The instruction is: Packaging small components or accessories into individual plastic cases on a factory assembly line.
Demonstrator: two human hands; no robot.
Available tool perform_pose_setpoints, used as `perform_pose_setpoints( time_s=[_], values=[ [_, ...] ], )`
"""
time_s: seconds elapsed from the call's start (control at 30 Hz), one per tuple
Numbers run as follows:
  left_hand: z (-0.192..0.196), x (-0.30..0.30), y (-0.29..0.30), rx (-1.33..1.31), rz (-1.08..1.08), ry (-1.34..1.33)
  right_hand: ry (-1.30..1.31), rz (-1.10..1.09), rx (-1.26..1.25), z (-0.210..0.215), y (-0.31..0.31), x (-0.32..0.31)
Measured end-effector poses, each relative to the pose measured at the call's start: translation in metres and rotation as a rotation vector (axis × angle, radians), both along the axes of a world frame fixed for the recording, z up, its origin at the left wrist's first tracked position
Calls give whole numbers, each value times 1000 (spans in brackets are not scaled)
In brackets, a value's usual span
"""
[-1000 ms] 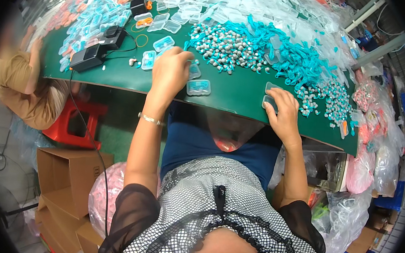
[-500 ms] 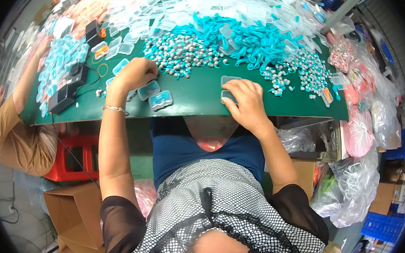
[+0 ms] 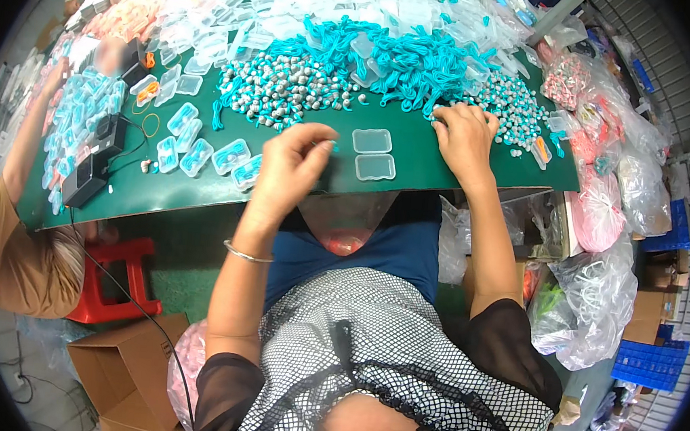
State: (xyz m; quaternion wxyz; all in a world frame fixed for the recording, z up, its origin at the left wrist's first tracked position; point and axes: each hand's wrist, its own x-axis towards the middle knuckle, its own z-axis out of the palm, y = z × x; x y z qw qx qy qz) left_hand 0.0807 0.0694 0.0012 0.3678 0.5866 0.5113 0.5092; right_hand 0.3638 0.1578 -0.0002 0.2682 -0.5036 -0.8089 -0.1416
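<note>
My left hand (image 3: 294,167) hovers over the near edge of the green table (image 3: 446,163), fingers pinched on a small teal piece. An open clear plastic case (image 3: 372,153) lies just right of it. My right hand (image 3: 465,136) rests on the table, fingertips in the pile of small grey and teal earbuds (image 3: 508,99). Behind lie a heap of teal cords (image 3: 390,57) and a second earbud pile (image 3: 282,89). Filled clear cases (image 3: 204,156) sit to the left.
Empty clear cases (image 3: 297,1) cover the table's far side. Another person in a tan shirt (image 3: 18,255) works at the left end. A red stool (image 3: 113,278), cardboard boxes (image 3: 122,368), plastic bags (image 3: 589,308) and a blue crate (image 3: 649,361) stand around.
My left hand has lifted from the filled cases and moved right toward the open case. My right hand has moved from the open case up into the earbud pile.
</note>
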Motion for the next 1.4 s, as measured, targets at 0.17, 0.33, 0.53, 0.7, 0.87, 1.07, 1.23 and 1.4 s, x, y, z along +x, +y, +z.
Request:
perform_pose_setpoints(
  time_s=[0.17,0.33,0.53,0.7,0.87,1.07,1.23,1.4],
  values=[
    [-14,26,-2,-63,-11,1,-60,-7,-33,1,2,-8],
    [-19,36,-3,-20,-21,0,-87,2,-17,-4,10,1],
    [-22,40,-5,26,-12,35,-121,106,-93,11,14,1],
    [-20,44,-8,114,25,76,82,219,-110,14,-2,-4],
    [-23,49,-9,189,46,226,184,250,-156,0,-15,-19],
    [-25,53,-9,299,97,340,144,418,-164,9,2,-40],
    [-25,55,-10,292,117,334,79,491,-308,13,11,-68],
    [-27,58,-9,256,150,379,23,391,-387,10,17,-93]
  ],
)
